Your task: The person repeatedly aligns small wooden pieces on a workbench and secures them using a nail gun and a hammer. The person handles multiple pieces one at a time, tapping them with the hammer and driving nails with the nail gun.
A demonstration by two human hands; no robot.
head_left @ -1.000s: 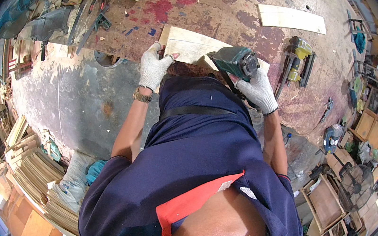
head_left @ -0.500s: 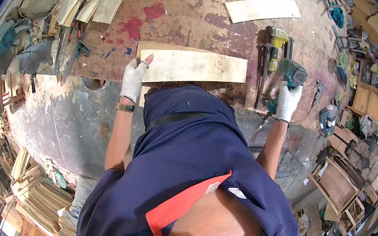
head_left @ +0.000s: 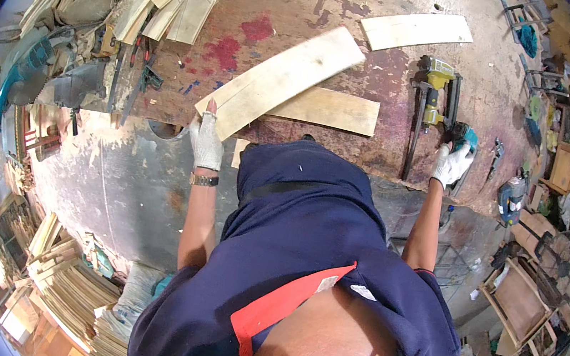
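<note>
My left hand, in a pale work glove with the thumb tip bare, grips the near left end of a curved wooden board. The board slants away to the right across a second board that lies on the workbench. At the bench's right front edge, my gloved right hand is closed around a teal and black cordless drill, whose lower part is mostly hidden. Just left of the drill lies a yellow and black nail gun.
Another curved board lies at the back right of the workbench. Several boards are stacked at the back left, near a teal saw. Pliers lie at the right. Wood strips are piled behind on the left.
The upper board has swung from lying nearly level to a slant, its far end moving away from me. My right hand has brought the drill down to the right, beside the nail gun.
</note>
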